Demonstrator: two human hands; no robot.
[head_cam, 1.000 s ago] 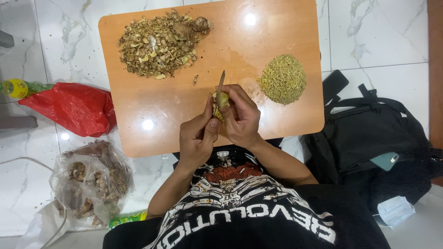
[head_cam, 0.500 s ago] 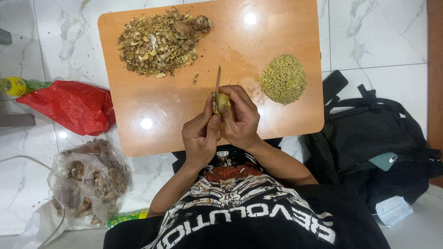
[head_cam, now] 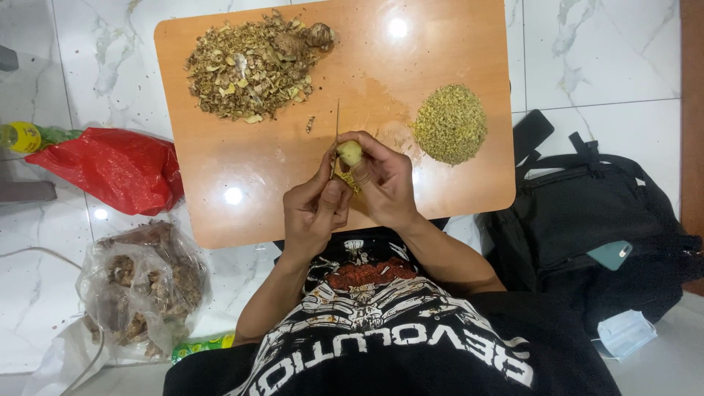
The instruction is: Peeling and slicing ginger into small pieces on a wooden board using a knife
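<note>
Little has shifted in the past second: both hands stay raised over the near edge of the desk (head_cam: 220, 183), and the knife (head_cam: 337, 121) has swung from a slight rightward lean to nearly straight away from the person.

Seen from the head camera, the left hand (head_cam: 315, 209) is closed around the knife's handle, its grip fully wrapped with the thumb pressed up toward the piece of ginger (head_cam: 350, 152). The thin blade's long axis runs away from the body, tip pointing toward the far edge of the desk. The right hand (head_cam: 385, 180) pinches the pale yellow, peeled ginger between fingertips and thumb, its grip closed on the small lump, which sits just beside the blade above the middle of the desk's near half. Its own long axis is too small to tell.

On the desk's far left lies a heap of brown peelings (head_cam: 249, 66); to the right, a mound of finely chopped ginger (head_cam: 449, 123). On the floor to the left sit a red plastic bag (head_cam: 110, 169) and a clear bag of ginger roots (head_cam: 143, 286); a black backpack (head_cam: 594, 227) lies to the right.
</note>
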